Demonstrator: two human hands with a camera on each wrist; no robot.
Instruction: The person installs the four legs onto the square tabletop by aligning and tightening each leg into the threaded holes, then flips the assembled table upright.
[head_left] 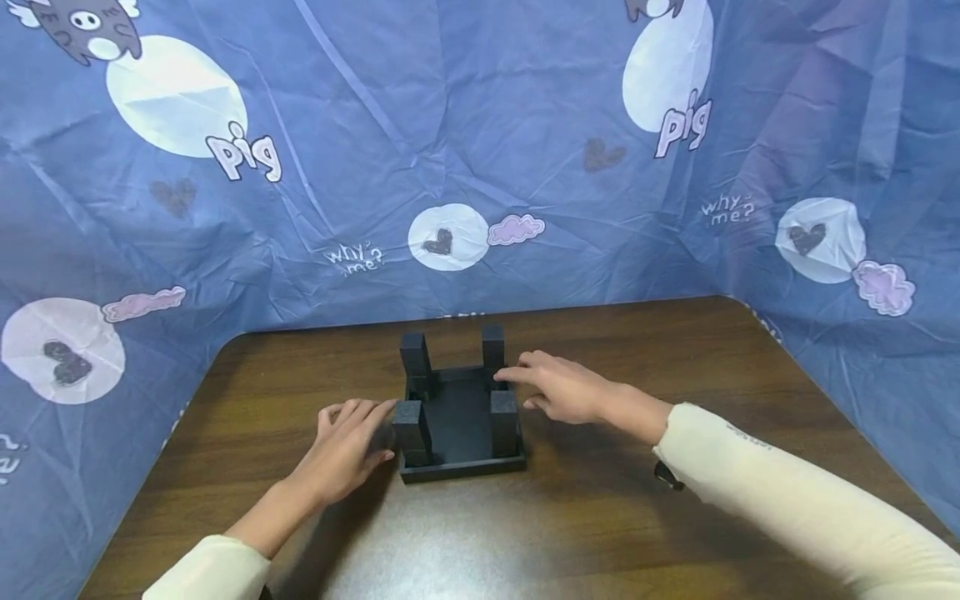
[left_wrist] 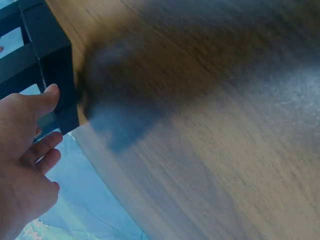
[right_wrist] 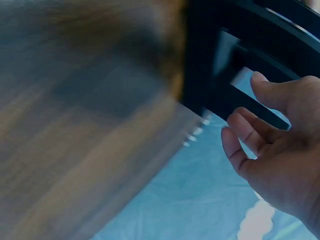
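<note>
A shallow black tray [head_left: 463, 472] lies on the table, with an upright black post at each corner, much like a small table turned upside down. My left hand [head_left: 341, 450] is at its left side, fingers loosely bent, fingertips right by the front left post [head_left: 415, 433]. In the left wrist view the thumb [left_wrist: 49, 97] overlaps the edge of the black piece [left_wrist: 54, 52]. On the other side my right hand [head_left: 566, 387] reaches in, its index finger extended toward the back right post [head_left: 492, 346]. The right wrist view shows relaxed, parted fingers [right_wrist: 250, 130] near the dark frame [right_wrist: 200, 55].
The brown wooden table [head_left: 637, 533] ends at a blue printed cloth [head_left: 465, 150], which hangs behind it and along both sides. Pale sleeves [head_left: 795, 483] cover both forearms. A small black object [head_left: 667, 476] shows under the right sleeve.
</note>
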